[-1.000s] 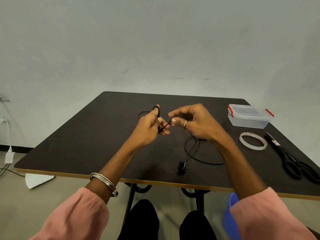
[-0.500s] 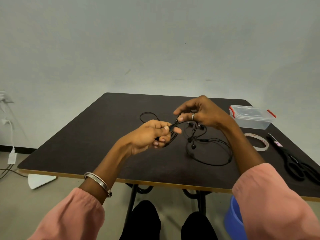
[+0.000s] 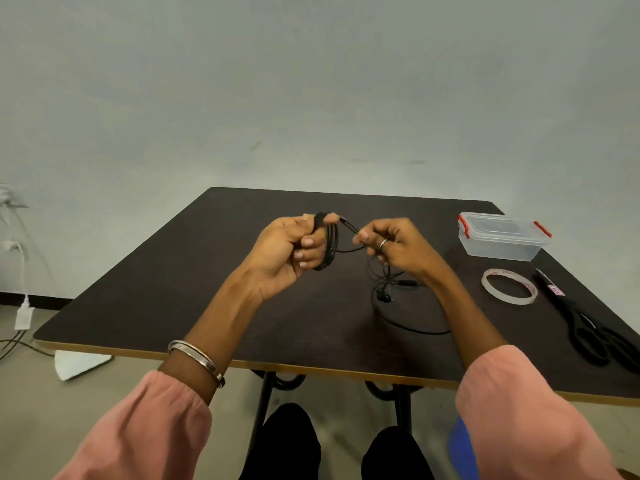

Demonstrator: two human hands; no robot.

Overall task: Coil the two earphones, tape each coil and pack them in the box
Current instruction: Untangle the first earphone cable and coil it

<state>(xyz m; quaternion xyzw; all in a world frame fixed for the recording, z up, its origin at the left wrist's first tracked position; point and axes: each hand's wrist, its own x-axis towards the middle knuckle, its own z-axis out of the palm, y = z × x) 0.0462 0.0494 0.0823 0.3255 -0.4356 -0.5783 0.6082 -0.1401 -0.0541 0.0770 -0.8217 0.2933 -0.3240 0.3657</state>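
Note:
My left hand (image 3: 291, 245) holds a black earphone coil (image 3: 330, 244) wound in several loops round its fingers, raised above the dark table (image 3: 173, 289). My right hand (image 3: 393, 245) pinches the free end of the same cable just to the right of the coil. More black earphone cable (image 3: 391, 296), with earbuds, hangs from under my right hand and lies loose on the table. The clear plastic box (image 3: 502, 237) with red clips stands lidded at the far right.
A roll of clear tape (image 3: 509, 286) lies flat right of my right hand. Black scissors (image 3: 588, 327) lie by the table's right edge. A blue bin (image 3: 459, 448) stands under the table's front edge on the right. White chargers and cables hang at the left wall.
Both hands have risen and turned. The loops round my left fingers have grown, and my right hand has come back close to the coil with the cable end.

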